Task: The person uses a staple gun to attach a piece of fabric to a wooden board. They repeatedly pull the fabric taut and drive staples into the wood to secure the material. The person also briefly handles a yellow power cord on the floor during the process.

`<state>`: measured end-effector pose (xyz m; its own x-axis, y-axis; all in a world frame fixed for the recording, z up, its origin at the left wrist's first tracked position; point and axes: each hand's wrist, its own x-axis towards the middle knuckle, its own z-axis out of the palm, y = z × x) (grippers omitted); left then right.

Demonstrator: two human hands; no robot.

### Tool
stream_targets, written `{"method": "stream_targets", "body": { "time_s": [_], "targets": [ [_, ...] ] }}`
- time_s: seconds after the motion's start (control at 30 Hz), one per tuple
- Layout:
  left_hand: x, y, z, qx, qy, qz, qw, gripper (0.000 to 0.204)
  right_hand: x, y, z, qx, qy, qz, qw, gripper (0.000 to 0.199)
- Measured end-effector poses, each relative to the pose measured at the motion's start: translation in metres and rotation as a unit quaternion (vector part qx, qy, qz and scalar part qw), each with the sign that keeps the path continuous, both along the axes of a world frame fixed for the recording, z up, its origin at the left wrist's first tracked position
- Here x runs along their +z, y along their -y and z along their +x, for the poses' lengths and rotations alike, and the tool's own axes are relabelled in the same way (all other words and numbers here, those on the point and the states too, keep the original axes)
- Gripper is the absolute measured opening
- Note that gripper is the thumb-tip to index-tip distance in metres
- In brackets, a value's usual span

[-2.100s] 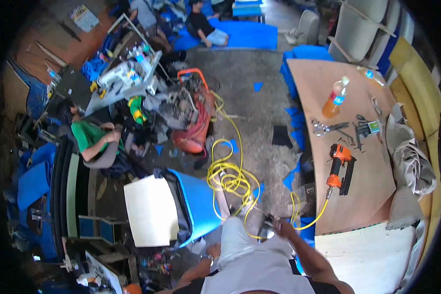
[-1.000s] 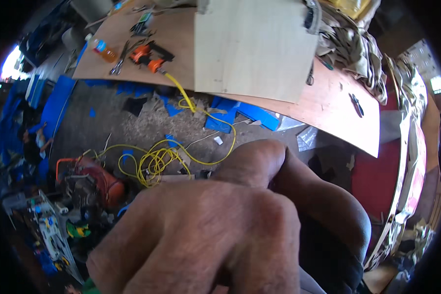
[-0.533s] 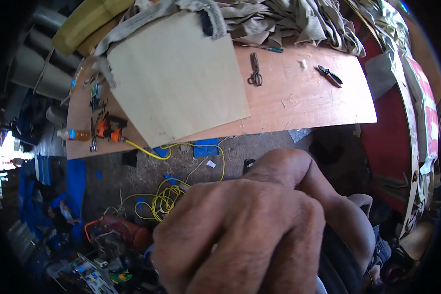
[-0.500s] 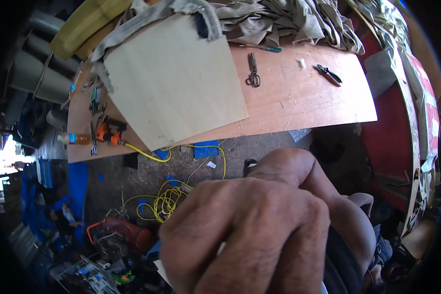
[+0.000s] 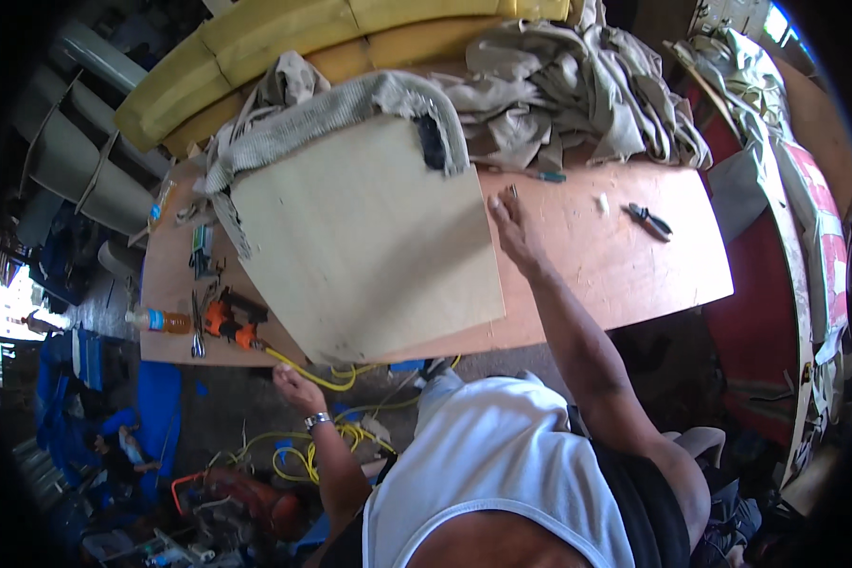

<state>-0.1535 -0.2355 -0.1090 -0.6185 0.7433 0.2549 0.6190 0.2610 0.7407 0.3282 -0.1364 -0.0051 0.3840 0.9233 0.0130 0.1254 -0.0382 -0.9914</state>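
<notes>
My right hand [image 5: 513, 227] reaches over the tabletop just right of the pale board [image 5: 369, 237], fingers stretched out and apart. It covers most of a pair of scissors [image 5: 513, 190], whose dark tip shows beyond the fingers; no grip on it can be made out. My left hand [image 5: 298, 390], with a watch at the wrist, hangs just off the table's front edge, fingers loosely bent and seemingly holding nothing. Nearest to it are a yellow hose [image 5: 312, 379] and an orange staple gun [image 5: 229, 324]. Grey ribbed fabric [image 5: 322, 118] is wrapped along the board's far edge.
Pliers [image 5: 648, 222] and a screwdriver [image 5: 549, 176] lie on the right of the wooden tabletop [image 5: 634, 270]. Crumpled beige fabric [image 5: 577, 95] and yellow foam [image 5: 284, 47] line the back. At left lies a bottle [image 5: 161, 321]. Hose coils [image 5: 303, 459] lie on the floor.
A closed hand filled the lower view before; now both hands are lowered and apart, the right over the scissors, the left by the hose. The view has tilted, so the table sits lower.
</notes>
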Motion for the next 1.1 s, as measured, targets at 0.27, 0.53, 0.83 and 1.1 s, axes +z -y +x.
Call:
{"method": "stream_targets", "body": {
  "time_s": [0.27,0.53,0.83,1.1],
  "targets": [
    [0.072,-0.131,0.056,-0.249,0.055,0.168,0.952,0.039,-0.026,-0.007,-0.022,0.080,0.065,-0.164,0.981,0.064],
    [0.074,-0.161,0.117,-0.147,-0.163,0.224,0.950,0.041,-0.060,0.029,-0.022,0.206,-0.040,-0.133,0.969,0.060],
    [0.090,-0.136,0.139,-0.208,-0.105,0.157,0.960,0.026,-0.129,0.015,0.120,0.127,0.028,-0.177,0.976,0.046],
    [0.194,-0.221,0.267,-0.185,-0.227,0.321,0.901,0.045,-0.047,-0.074,0.097,0.097,0.055,0.018,0.994,0.031]
  ]
}}
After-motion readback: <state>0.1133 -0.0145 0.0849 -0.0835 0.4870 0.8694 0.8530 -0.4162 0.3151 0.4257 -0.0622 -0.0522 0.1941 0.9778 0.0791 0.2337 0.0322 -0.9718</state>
